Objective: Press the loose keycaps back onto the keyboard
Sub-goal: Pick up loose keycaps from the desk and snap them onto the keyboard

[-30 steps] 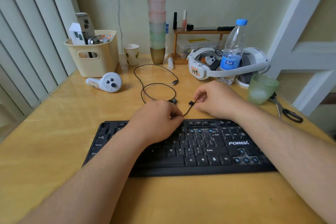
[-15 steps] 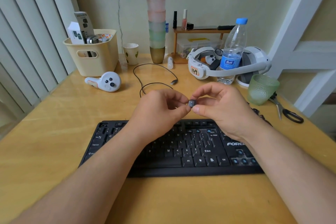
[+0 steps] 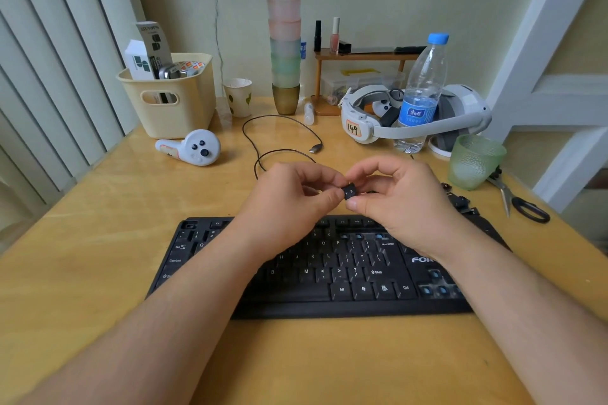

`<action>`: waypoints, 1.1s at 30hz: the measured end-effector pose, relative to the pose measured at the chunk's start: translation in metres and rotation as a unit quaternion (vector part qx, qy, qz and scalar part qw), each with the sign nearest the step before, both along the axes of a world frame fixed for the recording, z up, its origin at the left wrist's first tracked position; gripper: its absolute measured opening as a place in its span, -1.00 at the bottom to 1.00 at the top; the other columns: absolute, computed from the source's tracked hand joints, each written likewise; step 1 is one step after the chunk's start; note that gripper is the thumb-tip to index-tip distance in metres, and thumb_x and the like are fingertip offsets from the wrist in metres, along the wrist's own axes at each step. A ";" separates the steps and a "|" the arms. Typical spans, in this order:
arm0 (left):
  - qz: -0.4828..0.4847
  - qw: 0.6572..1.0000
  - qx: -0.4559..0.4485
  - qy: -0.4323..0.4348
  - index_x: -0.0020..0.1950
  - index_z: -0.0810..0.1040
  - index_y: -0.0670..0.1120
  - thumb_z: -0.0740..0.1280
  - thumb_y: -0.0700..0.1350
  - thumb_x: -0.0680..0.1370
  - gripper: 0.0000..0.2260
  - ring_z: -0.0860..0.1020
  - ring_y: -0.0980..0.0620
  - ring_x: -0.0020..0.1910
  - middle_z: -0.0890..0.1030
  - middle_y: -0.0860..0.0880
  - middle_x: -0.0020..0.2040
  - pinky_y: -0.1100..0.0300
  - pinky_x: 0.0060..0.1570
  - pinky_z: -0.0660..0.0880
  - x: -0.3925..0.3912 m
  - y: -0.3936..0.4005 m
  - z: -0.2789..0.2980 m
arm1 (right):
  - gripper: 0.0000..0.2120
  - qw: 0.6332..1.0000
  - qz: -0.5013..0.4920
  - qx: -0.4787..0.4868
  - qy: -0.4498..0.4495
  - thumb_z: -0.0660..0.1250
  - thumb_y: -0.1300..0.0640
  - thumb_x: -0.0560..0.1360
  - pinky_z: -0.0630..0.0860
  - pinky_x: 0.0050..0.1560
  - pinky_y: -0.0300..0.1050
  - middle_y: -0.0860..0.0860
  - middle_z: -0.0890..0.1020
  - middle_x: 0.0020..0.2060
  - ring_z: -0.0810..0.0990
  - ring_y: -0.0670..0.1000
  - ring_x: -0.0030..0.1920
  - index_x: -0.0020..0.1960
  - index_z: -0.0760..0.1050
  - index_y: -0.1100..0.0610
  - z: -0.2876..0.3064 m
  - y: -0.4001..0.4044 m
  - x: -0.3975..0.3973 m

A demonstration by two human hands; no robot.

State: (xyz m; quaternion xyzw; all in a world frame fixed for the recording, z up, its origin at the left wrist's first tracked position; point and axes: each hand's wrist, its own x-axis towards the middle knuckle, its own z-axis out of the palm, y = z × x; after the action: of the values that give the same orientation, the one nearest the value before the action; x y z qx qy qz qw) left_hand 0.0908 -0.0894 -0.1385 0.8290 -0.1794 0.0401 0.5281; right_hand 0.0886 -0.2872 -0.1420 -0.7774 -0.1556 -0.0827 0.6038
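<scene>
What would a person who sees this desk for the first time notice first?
First, the two hands, left hand and right hand, meet above the desk centre, both pinching one small black plastic keycap. Under them lies the wide black plastic keyboard, with open blue sockets showing near its right side. Behind, near the wall, a tall stack of pastel frosted cups rises.

Both forearms bare — no sleeves, rings or watch.
</scene>
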 end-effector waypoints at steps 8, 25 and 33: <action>-0.009 0.998 -0.057 0.039 0.13 0.67 0.10 0.46 -0.09 0.61 -0.87 0.67 0.18 -0.08 0.74 0.11 -0.08 0.26 -0.03 0.55 0.000 -0.002 0.000 | -0.62 0.987 -0.063 -0.107 -0.097 0.62 0.33 0.35 0.70 -0.04 -0.09 -0.11 0.60 -0.11 0.68 -0.04 -0.08 -0.11 0.67 -0.14 0.002 0.004 -0.004; 0.004 0.999 0.024 -0.026 0.12 0.67 0.15 0.35 -0.27 0.62 -0.69 0.63 0.25 0.03 0.71 0.23 -0.03 0.19 0.17 0.57 0.000 -0.002 0.001 | -0.76 0.967 -0.055 -0.244 -0.054 0.64 -0.02 0.31 0.46 -0.24 -0.39 -0.14 0.69 -0.24 0.55 -0.22 -0.32 -0.05 0.71 -0.13 0.043 -0.035 -0.006; 0.000 0.980 0.184 -0.071 0.18 0.66 0.26 0.32 -0.10 0.66 -0.74 0.56 0.24 0.13 0.65 0.27 0.07 0.20 0.14 0.54 -0.010 -0.007 0.007 | -0.76 0.878 0.010 -0.478 0.019 0.54 -0.10 0.46 0.59 0.05 0.00 -0.19 0.64 -0.13 0.60 -0.14 -0.10 0.12 0.67 -0.26 0.044 -0.053 -0.016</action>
State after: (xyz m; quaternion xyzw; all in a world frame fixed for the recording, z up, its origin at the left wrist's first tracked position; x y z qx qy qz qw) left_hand 0.0803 -0.0965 -0.1316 0.9069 -0.2208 0.0648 0.3529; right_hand 0.0722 -0.3401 -0.0976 -0.9712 -0.1725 0.0231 0.1630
